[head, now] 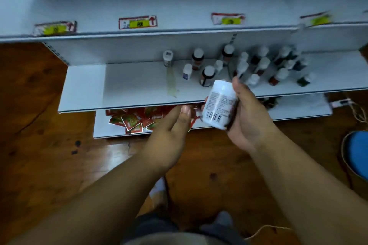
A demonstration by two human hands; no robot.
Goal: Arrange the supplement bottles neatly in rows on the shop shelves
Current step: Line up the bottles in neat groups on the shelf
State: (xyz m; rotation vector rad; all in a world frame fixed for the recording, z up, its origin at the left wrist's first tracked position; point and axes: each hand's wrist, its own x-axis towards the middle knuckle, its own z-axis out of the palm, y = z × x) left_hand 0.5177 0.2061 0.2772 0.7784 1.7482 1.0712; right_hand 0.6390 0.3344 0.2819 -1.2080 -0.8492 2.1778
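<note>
Red sachets (135, 120), wooden floor (39, 155)

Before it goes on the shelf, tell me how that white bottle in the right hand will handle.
The white bottle looks rigid plastic, so the right hand probably won't dent it. Its round body would likely roll if laid down. Its glossy label may be slippery.

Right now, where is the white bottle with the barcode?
In the head view, right of centre: the right hand holds the white bottle tilted, in front of the middle shelf edge, beside the open left hand.
</note>
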